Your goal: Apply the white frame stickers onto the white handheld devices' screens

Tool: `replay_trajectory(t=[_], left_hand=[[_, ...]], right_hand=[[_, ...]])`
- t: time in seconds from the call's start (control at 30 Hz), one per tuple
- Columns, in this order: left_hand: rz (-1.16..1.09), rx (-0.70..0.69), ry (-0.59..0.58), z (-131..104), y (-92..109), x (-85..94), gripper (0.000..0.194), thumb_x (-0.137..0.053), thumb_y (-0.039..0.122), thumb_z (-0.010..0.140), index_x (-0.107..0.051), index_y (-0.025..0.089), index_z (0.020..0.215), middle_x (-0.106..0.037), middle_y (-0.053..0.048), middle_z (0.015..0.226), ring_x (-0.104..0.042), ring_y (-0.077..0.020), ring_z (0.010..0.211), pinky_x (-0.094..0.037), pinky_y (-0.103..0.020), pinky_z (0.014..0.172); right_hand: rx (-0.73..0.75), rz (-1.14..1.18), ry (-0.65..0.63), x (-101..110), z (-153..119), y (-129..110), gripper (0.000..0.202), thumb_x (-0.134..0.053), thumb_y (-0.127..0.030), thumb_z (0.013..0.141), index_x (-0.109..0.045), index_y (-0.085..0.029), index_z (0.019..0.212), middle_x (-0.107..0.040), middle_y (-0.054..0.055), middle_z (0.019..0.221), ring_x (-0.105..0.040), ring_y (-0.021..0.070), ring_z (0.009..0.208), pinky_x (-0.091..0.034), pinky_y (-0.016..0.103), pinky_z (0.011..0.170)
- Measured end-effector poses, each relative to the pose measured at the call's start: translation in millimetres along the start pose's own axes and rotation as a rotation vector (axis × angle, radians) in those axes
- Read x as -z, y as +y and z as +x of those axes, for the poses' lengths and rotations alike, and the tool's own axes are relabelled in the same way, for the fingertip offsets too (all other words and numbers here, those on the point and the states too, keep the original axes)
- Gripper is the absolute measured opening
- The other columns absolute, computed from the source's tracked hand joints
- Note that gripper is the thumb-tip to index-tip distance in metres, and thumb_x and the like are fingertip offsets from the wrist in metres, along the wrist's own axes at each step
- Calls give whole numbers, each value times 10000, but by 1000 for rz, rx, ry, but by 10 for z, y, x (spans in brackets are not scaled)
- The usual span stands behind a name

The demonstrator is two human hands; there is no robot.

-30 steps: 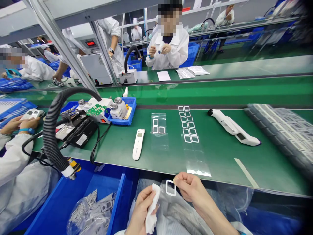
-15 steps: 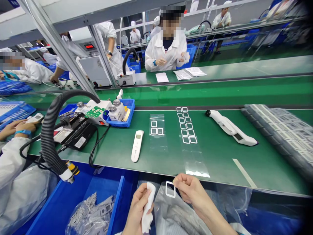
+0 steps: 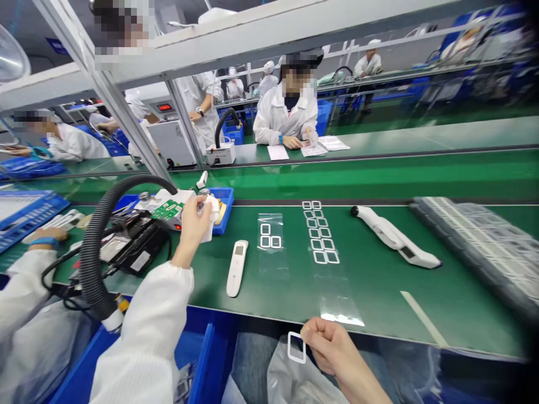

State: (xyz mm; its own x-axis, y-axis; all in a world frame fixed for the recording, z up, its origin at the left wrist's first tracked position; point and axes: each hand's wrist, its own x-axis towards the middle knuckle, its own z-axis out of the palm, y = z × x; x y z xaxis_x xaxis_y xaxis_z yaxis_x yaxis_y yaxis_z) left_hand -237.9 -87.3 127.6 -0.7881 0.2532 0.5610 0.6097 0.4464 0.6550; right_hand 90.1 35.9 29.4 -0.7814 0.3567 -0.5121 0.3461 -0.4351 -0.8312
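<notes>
My left hand [image 3: 194, 217] is stretched out over the blue tray [image 3: 225, 196] at the bench's left, holding a white cloth [image 3: 211, 214] pressed on a bottle top there. My right hand [image 3: 327, 347] stays low in front of the bench edge, pinching a small white square frame [image 3: 296, 347] by one side above a clear plastic bag [image 3: 290, 376] on my lap. On the green bench [image 3: 370, 280] lie a white handheld device [image 3: 236, 267], a film strip with three white frames [image 3: 269, 238] and a longer strip with several frames [image 3: 319, 231].
A black ribbed hose [image 3: 99, 235] arcs over a black fixture [image 3: 133, 242] at left. A white wand-shaped device [image 3: 393, 235] and grey stacked trays [image 3: 484, 235] lie at right. A person's sleeve and hand [image 3: 37, 241] work at far left. Other workers in white coats [image 3: 286, 112] sit beyond the conveyor.
My left hand has gone from my lap up and forward to the blue tray, carrying the cloth. My right hand kept the frame. The view tilted up.
</notes>
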Motion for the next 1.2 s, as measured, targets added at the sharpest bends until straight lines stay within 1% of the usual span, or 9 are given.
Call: replay_trajectory(t=[0.07,0.13,0.3,0.4,0.5,0.63,0.77,1.0,1.2], left_hand=[[26,-17,-1,168,-84,-112,120,-629,212,759,-625,170,871,-630,-120,1034,-549,-289,1091,-373,-490,1034],[23,-31,12,111,-151,-169,123,-612,222,764,-638,176,875,-603,-133,1114,-499,-307,1172,-322,-511,1078],[29,-41,10,-555,-304,-123,197,-576,371,818,-665,197,846,-592,-97,1122,-585,-262,1043,-457,-436,971],[-45,146,-122,-932,-364,-115,295,-587,477,801,-660,198,864,-609,-92,1109,-624,-239,930,-519,-397,851],[-87,308,-247,-1156,-366,-162,451,-600,560,773,-603,187,1026,-627,-118,1117,-616,-277,1005,-507,-422,860],[80,319,-419,-1316,-291,-251,689,-638,596,715,-452,204,1250,-606,-136,1233,-540,-342,1137,-394,-536,973],[198,310,-477,-1417,-213,-335,713,-616,565,718,-412,189,1288,-643,-105,1125,-543,-349,1078,-334,-557,987],[125,263,-504,-1423,-174,-412,420,-554,402,740,-558,204,1111,-646,-86,975,-544,-333,991,-343,-524,954],[-71,373,-406,-1334,-174,-397,243,-612,413,720,-608,231,880,-620,-25,798,-584,-277,788,-434,-417,776]], right_hand=[[54,-17,22,58,-41,-19,401,-724,-509,684,-480,-201,603,-239,-113,450,-129,44,417,-81,236,436],[141,-74,79,185,-64,-56,429,-714,-558,688,-512,-189,606,-286,-91,481,-189,59,445,-136,236,449],[374,-270,213,697,71,-348,396,-677,-546,725,-570,-181,618,-455,-26,604,-396,128,598,-309,257,570],[445,-427,222,947,322,-605,317,-634,-466,761,-556,-189,629,-481,-27,626,-427,137,622,-339,262,606],[472,-634,240,1082,589,-790,274,-558,-426,787,-541,-194,643,-479,-31,606,-411,133,583,-324,266,578],[487,-760,263,1171,772,-861,241,-542,-391,778,-541,-197,636,-479,-26,586,-403,140,564,-301,276,563],[512,-828,298,1216,802,-832,221,-518,-363,796,-543,-201,647,-493,-21,590,-419,146,565,-314,281,573],[564,-919,383,1203,869,-720,180,-490,-299,804,-511,-220,644,-465,-39,534,-416,147,522,-315,279,570],[612,-915,433,1175,866,-720,210,-509,-301,797,-466,-229,605,-463,-33,520,-426,152,514,-328,278,549]])
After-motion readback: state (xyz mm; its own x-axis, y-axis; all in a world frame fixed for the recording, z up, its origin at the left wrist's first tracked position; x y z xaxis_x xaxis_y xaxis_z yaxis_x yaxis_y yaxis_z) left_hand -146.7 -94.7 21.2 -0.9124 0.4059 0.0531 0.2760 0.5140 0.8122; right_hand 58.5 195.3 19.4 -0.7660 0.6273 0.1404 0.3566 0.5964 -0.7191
